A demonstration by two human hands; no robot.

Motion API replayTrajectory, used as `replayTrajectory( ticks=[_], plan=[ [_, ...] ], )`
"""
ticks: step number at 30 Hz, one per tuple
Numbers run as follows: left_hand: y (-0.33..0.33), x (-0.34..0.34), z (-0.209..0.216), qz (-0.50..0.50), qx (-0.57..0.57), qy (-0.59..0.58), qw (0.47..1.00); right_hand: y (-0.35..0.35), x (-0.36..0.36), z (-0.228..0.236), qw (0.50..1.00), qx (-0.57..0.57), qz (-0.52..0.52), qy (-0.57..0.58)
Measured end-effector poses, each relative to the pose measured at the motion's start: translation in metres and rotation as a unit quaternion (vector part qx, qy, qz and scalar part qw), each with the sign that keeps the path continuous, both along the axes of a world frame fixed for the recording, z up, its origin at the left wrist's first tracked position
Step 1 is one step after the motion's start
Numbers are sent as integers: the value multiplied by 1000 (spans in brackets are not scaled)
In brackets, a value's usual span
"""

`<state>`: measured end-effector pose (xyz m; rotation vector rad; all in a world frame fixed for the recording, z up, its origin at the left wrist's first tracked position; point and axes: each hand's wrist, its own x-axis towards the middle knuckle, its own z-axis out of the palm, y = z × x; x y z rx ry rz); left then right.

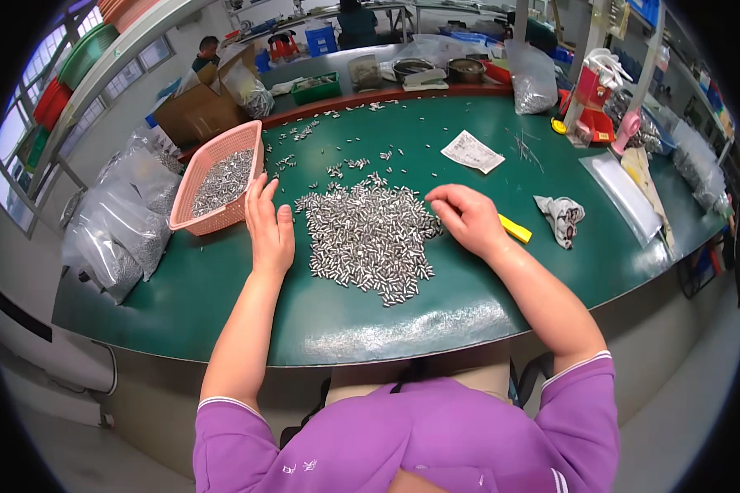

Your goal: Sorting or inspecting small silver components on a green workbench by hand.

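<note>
A heap of small silver metal pins with dark parts point(370, 238) lies spread on the green tabletop point(386, 337). My left hand point(270, 230) is at the heap's left side, its fingers stretched out and holding nothing. It is close against the right wall of a pink plastic basket point(191, 197), in which many more such small parts point(224, 182) lie. My right hand point(469, 220) is at the heap's right edge, with its fingers curled in and the fingertips pressed together. Whatever those fingers hold, if anything, is hidden. Loose pins are scattered beyond the heap.
By my right wrist lies a yellow-handled tool point(515, 229), with a crumpled grey cloth point(561, 218) further right. A printed paper slip point(473, 152) lies beyond. Clear bags of parts point(119, 226) crowd the left edge; a cardboard box point(201, 107) and green tray point(316, 87) stand at the back.
</note>
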<state>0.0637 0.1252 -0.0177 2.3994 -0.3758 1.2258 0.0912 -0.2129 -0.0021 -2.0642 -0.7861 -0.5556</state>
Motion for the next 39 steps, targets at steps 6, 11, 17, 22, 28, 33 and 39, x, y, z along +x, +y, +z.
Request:
replayTrajectory(
  ticks=[6,11,17,22,28,33,39],
  plan=[
    [-4,-3,2,-24,-23,11,999,-17,10,2,995,-26,-74,67],
    [-3,-7,3,-40,-32,15,999,-26,5,19,986,-89,-38,137],
    [-25,-13,15,-95,-26,-3,995,-25,-1,18,963,-212,29,161],
    [-68,-19,39,-190,-17,48,981,-27,-2,13,963,-238,26,121],
    [-114,-18,37,-330,-196,224,896,-22,-6,18,956,-269,37,111],
    [-122,-16,26,-343,-296,315,834,-20,-10,25,954,-255,26,157],
    [-116,-25,28,-378,-279,344,813,-20,-8,23,947,-288,28,142]
  ],
)
